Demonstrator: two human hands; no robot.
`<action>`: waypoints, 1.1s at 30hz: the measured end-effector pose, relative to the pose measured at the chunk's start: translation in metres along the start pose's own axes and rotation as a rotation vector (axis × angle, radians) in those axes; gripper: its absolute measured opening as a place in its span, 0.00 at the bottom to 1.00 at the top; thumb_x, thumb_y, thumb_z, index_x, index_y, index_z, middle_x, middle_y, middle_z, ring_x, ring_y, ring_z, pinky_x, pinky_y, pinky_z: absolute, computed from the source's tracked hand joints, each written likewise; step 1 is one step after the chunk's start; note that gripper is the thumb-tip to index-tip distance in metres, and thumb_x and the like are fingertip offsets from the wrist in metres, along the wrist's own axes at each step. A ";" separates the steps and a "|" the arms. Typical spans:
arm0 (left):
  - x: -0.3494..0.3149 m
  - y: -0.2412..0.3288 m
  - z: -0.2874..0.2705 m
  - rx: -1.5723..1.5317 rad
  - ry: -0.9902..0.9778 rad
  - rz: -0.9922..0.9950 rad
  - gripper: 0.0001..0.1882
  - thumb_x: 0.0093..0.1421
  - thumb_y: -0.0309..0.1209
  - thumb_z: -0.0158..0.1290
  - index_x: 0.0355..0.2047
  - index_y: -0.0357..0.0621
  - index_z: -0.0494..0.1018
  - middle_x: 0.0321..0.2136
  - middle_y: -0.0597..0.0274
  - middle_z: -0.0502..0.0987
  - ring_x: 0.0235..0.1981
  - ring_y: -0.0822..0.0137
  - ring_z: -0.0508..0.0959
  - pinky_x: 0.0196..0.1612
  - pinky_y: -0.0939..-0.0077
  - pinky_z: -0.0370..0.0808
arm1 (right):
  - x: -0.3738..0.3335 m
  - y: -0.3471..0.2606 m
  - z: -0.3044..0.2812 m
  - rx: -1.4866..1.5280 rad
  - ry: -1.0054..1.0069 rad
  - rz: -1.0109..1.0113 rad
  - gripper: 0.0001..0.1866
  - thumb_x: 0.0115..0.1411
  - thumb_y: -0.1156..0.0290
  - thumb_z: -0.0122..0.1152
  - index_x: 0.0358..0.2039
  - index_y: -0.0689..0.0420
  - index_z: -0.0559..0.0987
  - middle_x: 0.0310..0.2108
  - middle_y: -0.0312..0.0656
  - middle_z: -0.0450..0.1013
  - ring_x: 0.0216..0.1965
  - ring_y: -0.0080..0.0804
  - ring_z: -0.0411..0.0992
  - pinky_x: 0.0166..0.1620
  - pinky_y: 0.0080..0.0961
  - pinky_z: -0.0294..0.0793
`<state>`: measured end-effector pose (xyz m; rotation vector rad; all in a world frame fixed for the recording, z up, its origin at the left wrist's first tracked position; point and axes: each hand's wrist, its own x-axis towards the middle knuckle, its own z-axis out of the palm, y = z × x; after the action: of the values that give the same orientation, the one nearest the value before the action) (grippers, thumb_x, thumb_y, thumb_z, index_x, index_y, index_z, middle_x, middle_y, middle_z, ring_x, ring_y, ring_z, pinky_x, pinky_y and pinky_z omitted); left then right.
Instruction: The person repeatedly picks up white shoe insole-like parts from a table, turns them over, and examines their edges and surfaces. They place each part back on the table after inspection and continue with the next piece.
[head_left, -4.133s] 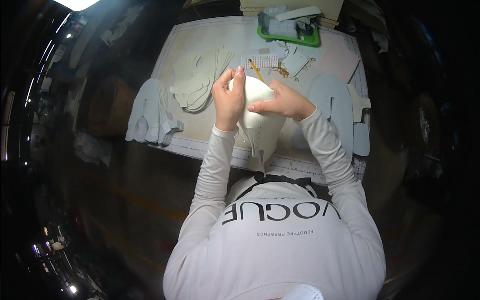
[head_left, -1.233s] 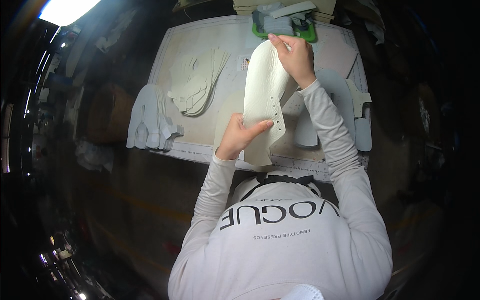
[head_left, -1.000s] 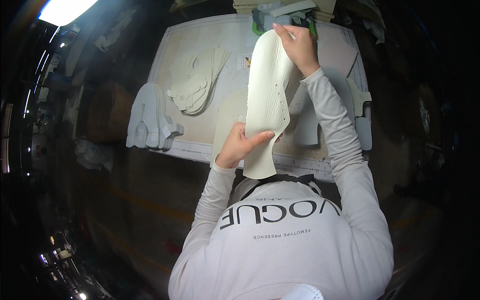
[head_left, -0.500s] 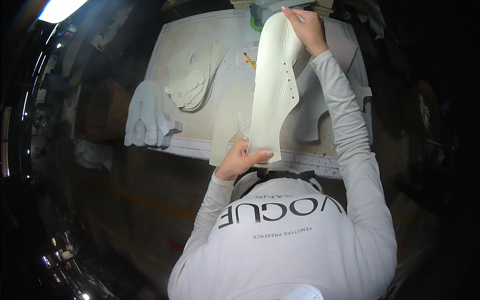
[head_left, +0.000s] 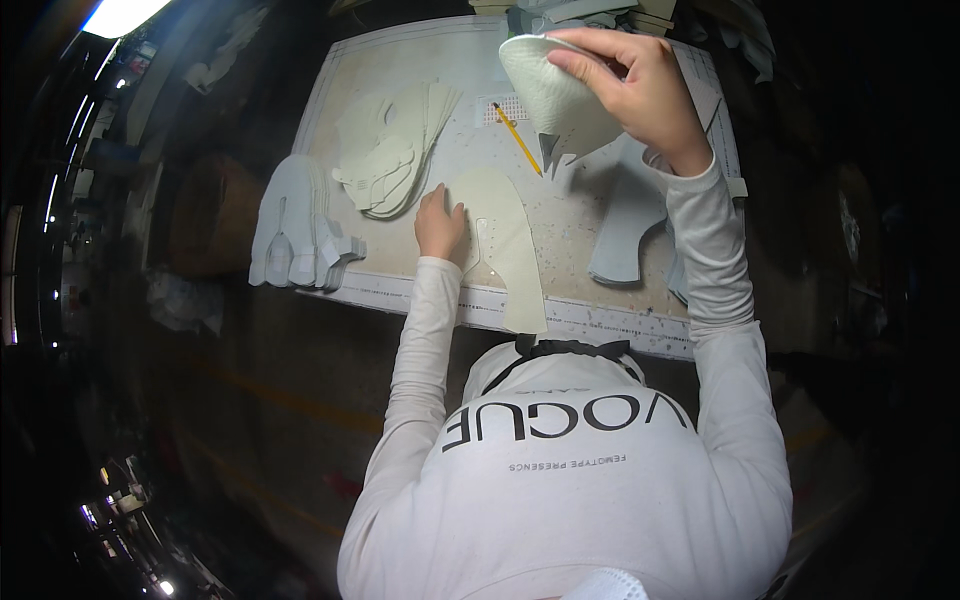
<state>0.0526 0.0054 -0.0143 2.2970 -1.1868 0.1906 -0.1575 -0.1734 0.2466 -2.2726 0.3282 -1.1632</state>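
I see the right hand (head_left: 640,90) raised over the far edge of the cutting mat (head_left: 620,310), fingers curled and pinching a white perforated leather piece (head_left: 555,95) that bends in the grip — lifted clear of the mat. The left hand (head_left: 440,225) rests fingers-together on a pale paper pattern (head_left: 510,255) lying flat near the front edge — a yellow pencil (head_left: 518,140) lies beyond

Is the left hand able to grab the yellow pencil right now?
Probably yes. The left hand rests on the beige cut-out, and the yellow pencil lies on bare mat just beyond it, with nothing between. The right hand holds a white piece above, off to the side.
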 end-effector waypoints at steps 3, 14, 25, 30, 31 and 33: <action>0.002 -0.003 0.019 0.078 0.123 0.018 0.22 0.50 0.39 0.57 0.42 0.38 0.75 0.31 0.49 0.78 0.33 0.52 0.78 0.41 0.63 0.74 | -0.019 -0.027 -0.003 -0.042 -0.132 -0.019 0.10 0.52 0.77 0.62 0.36 0.60 0.81 0.29 0.42 0.78 0.28 0.23 0.74 0.32 0.17 0.72; 0.052 0.042 -0.100 -0.171 0.221 0.047 0.17 0.54 0.39 0.56 0.25 0.33 0.77 0.27 0.54 0.76 0.22 0.55 0.74 0.29 0.64 0.70 | -0.064 -0.001 0.043 0.314 -0.164 0.265 0.11 0.50 0.71 0.63 0.35 0.58 0.82 0.24 0.46 0.77 0.21 0.30 0.74 0.27 0.19 0.71; 0.014 0.113 -0.214 -0.875 0.093 -0.118 0.13 0.62 0.32 0.52 0.28 0.33 0.76 0.21 0.72 0.72 0.22 0.83 0.64 0.24 0.86 0.59 | -0.103 0.078 0.094 0.326 -0.095 0.454 0.12 0.58 0.68 0.54 0.38 0.59 0.80 0.35 0.45 0.78 0.35 0.30 0.76 0.40 0.22 0.73; 0.001 0.128 -0.192 -1.119 -0.202 -0.195 0.14 0.62 0.35 0.51 0.32 0.33 0.76 0.23 0.69 0.75 0.24 0.82 0.68 0.27 0.86 0.64 | -0.091 0.030 0.055 0.782 -0.144 0.384 0.20 0.66 0.59 0.44 0.46 0.62 0.76 0.37 0.39 0.76 0.39 0.26 0.74 0.45 0.21 0.70; 0.001 0.130 -0.183 -1.118 -0.269 -0.223 0.15 0.62 0.36 0.51 0.32 0.33 0.76 0.24 0.69 0.76 0.24 0.82 0.69 0.28 0.86 0.65 | -0.092 0.021 0.049 0.775 -0.225 0.380 0.22 0.67 0.57 0.42 0.48 0.62 0.74 0.38 0.39 0.76 0.38 0.24 0.73 0.45 0.19 0.70; -0.002 0.138 -0.168 -1.184 -0.362 -0.288 0.16 0.62 0.37 0.51 0.34 0.33 0.76 0.26 0.67 0.77 0.26 0.81 0.71 0.29 0.86 0.67 | -0.094 0.005 0.048 0.743 -0.255 0.429 0.20 0.67 0.60 0.44 0.46 0.64 0.75 0.35 0.38 0.76 0.36 0.20 0.70 0.42 0.16 0.69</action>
<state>-0.0375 0.0313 0.1816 1.3947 -0.7457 -0.8423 -0.1747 -0.1175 0.1584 -1.5639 0.2167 -0.6157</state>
